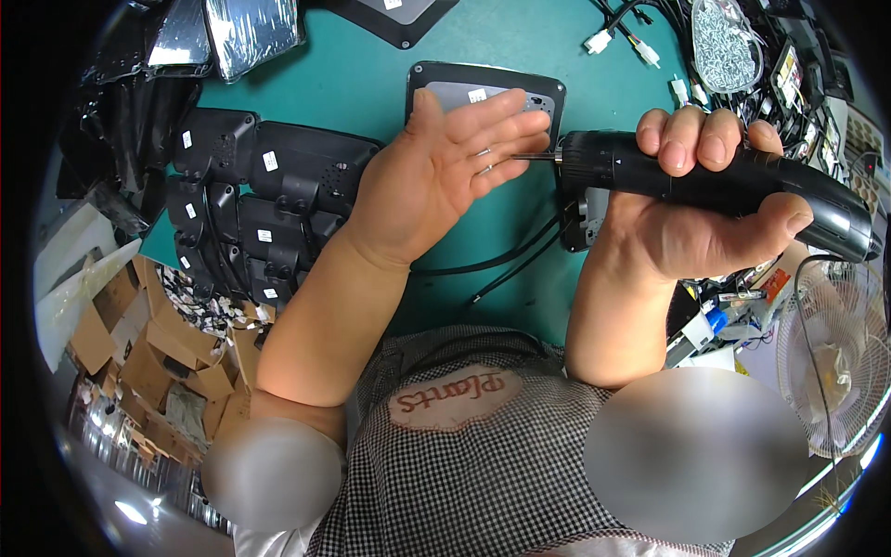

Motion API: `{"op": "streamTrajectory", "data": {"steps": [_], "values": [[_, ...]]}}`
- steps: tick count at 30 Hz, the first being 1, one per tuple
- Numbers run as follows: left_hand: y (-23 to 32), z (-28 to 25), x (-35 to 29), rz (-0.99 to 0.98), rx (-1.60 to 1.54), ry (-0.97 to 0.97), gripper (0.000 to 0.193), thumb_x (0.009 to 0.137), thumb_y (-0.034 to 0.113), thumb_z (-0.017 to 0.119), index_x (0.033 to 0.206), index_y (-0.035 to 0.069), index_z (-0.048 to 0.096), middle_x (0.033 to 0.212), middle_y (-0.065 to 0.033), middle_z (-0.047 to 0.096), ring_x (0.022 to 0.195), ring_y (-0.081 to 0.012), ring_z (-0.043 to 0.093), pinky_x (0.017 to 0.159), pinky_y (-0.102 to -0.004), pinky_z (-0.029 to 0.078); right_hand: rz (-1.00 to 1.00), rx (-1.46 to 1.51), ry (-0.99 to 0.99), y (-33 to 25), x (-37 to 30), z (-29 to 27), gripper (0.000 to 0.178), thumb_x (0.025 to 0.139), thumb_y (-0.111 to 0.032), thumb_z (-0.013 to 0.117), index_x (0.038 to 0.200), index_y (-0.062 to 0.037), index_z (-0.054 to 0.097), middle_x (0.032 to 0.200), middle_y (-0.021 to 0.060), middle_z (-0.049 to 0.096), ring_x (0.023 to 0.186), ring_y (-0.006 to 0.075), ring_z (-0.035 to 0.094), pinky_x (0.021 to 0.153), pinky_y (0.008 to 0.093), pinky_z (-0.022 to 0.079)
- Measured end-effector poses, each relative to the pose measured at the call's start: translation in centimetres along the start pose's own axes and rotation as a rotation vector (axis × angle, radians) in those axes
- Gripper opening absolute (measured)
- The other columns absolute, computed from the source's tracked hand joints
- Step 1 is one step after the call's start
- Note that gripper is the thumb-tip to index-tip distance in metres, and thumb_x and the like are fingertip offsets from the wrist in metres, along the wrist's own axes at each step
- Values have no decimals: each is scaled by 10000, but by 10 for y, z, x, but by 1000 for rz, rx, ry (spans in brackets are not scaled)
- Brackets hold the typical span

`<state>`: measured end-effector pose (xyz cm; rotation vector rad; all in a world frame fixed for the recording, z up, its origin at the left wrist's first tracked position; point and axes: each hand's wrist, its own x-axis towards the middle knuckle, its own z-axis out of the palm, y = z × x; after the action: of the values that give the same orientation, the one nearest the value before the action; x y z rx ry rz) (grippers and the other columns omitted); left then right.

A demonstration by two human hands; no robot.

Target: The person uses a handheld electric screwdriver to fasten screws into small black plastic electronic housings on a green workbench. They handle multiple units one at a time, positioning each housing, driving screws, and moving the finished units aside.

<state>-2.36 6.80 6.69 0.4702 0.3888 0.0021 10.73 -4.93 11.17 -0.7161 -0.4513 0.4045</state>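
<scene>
My right hand (691, 200) is wrapped round a black electric screwdriver (687, 165), held sideways with its bit pointing left. The thin metal bit reaches the fingers of my left hand (436, 172), which is turned palm up with fingers stretched out. Small silvery bits that look like screws (484, 161) lie on those fingers, close to the bit's tip. Behind my left hand a dark flat panel with a grey middle (441, 79) lies on the table, partly hidden by the fingers. A smaller black part (577, 232) with a cable shows beneath the screwdriver.
Several black housings with white labels (302, 153) are lined up on the green table (353, 79) at left. Wrapped dark panels (251, 37) lie at far left. A bag of screws (724, 46) and wires with white connectors (645, 53) are at far right. A fan (831, 353) stands right, cardboard boxes (153, 362) left.
</scene>
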Motion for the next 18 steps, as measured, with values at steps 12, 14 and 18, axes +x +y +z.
{"op": "streamTrajectory", "data": {"steps": [12, 14, 18], "values": [[-14, -11, -7, -100, 243, 99, 282, 902, 217, 501, 1073, -5, 530, 929, -74, 587, 778, -126, 559, 691, -247, 459, 14, 82, 119, 5, -5, -4, 501, 846, -558, 443, 1080, -122, 519, 736, 63, 568, 574, 205, 537, 563, 368, 460], [-17, -12, -7, -114, 211, 150, 218, 879, 204, 546, 972, 9, 572, 825, -42, 594, 681, -101, 548, 608, -222, 452, 11, 60, 129, 3, -5, -5, 499, 841, -565, 447, 1070, -129, 527, 734, 59, 570, 571, 203, 535, 560, 366, 458], [-22, -8, -7, -82, 276, 252, 250, 857, 274, 583, 866, 25, 605, 724, -24, 580, 601, -78, 515, 540, -202, 423, 8, 51, 146, -1, -5, -5, 496, 838, -569, 451, 1064, -135, 530, 732, 53, 574, 566, 201, 531, 551, 365, 455]]}}
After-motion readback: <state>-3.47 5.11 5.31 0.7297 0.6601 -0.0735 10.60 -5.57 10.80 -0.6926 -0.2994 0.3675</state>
